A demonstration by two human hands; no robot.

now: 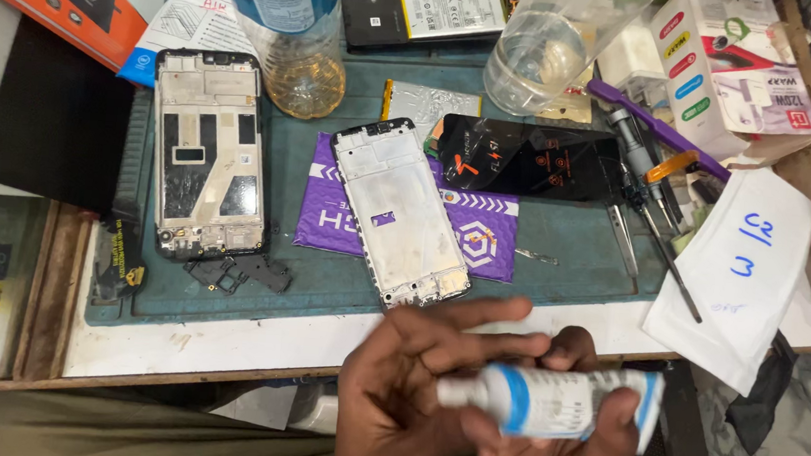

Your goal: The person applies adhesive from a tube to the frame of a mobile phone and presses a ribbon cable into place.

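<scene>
white tube [556, 402] lies level, nozzle pointing left, both hands' fingers [435, 341] clamped on it.

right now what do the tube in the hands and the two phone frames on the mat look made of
Tube: soft white plastic, probably; blue band, matte, slightly dented under the right hand; the left hand is at its cap.
Left frame: dull grey metal with dark cutouts, it seems.
Right frame: pale silvery metal plate, dark rim, likely plastic.
</scene>
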